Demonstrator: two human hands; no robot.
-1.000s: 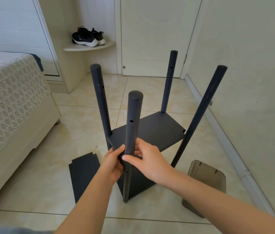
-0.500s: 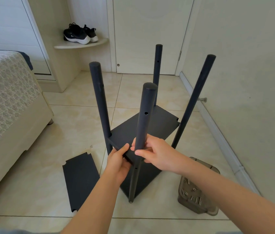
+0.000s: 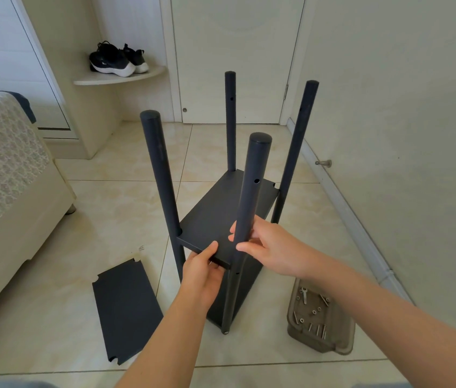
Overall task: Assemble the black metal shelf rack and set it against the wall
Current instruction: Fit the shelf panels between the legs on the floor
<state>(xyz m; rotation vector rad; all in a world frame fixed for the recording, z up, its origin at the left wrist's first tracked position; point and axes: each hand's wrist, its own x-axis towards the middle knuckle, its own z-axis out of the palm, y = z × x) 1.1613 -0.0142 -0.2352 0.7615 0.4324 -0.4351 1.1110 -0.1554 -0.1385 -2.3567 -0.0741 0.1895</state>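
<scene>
A half-built black metal shelf rack (image 3: 162, 177) is shown standing on floor tiles. Its shelf panel (image 3: 215, 217) is gripped at the near edge by the left hand (image 3: 203, 273), thumb on top. Just right of that hand, the front pole (image 3: 250, 197) is held by the right hand (image 3: 271, 245), fingers curled around it. A loose panel (image 3: 126, 309) is seen to the left hand's left, and a screw tray (image 3: 344, 340) right of the right forearm.

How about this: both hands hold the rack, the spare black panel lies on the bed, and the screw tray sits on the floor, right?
No: the head view shows the spare black panel on the floor left of the rack, not on the bed. The rest holds.
</scene>
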